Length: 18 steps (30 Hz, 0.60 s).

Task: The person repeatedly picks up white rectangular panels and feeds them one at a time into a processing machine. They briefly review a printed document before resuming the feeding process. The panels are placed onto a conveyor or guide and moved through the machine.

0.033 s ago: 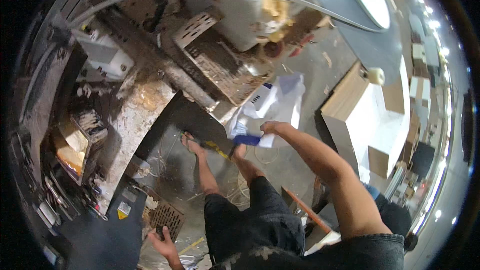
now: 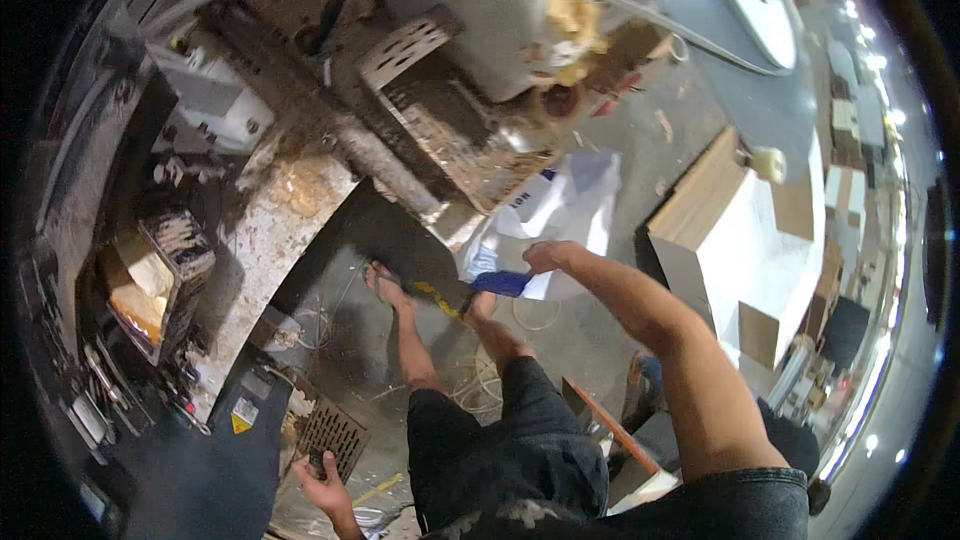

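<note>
My right hand (image 2: 545,257) is closed on the edge of a white plastic sack (image 2: 580,202) with dark blue printing. The sack hangs crumpled over the floor, beside a dirty metal tray, with a blue patch near its lower end. Low on the left, my left hand (image 2: 322,490) has its fingers curled about a small dark object (image 2: 318,461), too unclear to name. Just past those fingers lies a perforated metal plate (image 2: 338,438).
A grimy machine with a slotted tray (image 2: 405,55) fills the upper left. A glue-stained metal ledge (image 2: 255,275) runs along its side. To the right stands an open white carton (image 2: 745,260). Loose cords (image 2: 480,390) lie on the floor near my feet. A grey conduit arches across the top.
The view has shifted slightly. The sack's lower blue part has bunched and changed shape below my right hand. My left hand stays in nearly the same place.
</note>
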Motion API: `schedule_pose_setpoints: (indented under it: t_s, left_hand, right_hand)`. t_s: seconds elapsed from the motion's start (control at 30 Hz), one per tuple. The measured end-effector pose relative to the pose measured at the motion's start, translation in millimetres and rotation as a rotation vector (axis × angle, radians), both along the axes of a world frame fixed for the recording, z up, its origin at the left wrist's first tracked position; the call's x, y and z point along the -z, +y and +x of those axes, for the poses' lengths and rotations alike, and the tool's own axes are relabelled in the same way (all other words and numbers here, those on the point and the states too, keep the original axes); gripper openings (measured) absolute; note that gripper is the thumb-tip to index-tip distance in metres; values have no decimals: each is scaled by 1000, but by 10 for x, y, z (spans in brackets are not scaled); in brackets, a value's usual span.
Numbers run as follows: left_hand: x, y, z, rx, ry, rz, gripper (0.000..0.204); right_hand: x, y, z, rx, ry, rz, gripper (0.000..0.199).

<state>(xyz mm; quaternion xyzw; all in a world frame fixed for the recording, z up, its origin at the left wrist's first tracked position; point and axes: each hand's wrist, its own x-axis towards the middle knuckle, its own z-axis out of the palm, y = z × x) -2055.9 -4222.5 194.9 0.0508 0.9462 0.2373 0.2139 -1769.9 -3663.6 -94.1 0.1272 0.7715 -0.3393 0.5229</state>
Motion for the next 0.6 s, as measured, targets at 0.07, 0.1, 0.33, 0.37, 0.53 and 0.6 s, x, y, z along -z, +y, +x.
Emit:
schedule_pose_setpoints:
  t_s: [0.07, 0.1, 0.33, 0.37, 0.53, 0.6]
  left_hand:
    - [110, -183, 67, 29, 75, -176, 41]
    - [137, -227, 117, -57, 2, -98, 39]
    - [245, -353, 356, -170, -71, -180, 31]
    - [342, -594, 488, -227, -11, -80, 30]
    - [266, -659, 583, -221, -171, -449, 44]
    - [356, -906, 647, -219, -138, -220, 45]
  right_hand:
    - [125, 38, -373, -288, -137, -42, 39]
    - [248, -3, -447, -360, -144, -44, 39]
    - [876, -251, 166, -512, -115, -12, 39]
    - [933, -236, 215, -508, -99, -5, 39]
    - [1035, -212, 515, -465, -74, 23, 39]
    - [1094, -211, 552, -423, -57, 37, 39]
